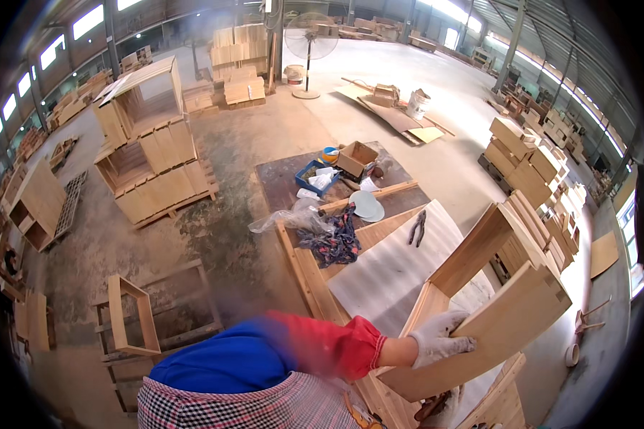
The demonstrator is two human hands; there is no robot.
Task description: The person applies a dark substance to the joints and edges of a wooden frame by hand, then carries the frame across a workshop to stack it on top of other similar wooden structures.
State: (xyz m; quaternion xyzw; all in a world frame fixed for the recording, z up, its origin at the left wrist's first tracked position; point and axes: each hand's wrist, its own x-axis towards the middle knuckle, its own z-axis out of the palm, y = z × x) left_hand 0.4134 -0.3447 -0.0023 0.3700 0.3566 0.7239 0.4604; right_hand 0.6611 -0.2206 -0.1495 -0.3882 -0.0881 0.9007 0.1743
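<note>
My right hand (440,339), in a white glove with a red sleeve cover, grips the near edge of a light wooden panel (501,329). The panel is part of an open wooden box frame (472,250) that stands tilted on a white foam sheet (393,268) over the workbench. My left hand is out of sight. Grey pliers (416,227) lie on the foam sheet beyond the frame, apart from my hand.
A patterned cloth (334,242), a clear plastic bag (293,218) and white discs (368,206) lie at the bench's far end, with a cardboard box (356,157) and blue tray (313,175) behind. Stacked wooden cabinets (150,143) stand left, more stacks (529,168) right, a frame (132,318) on the floor.
</note>
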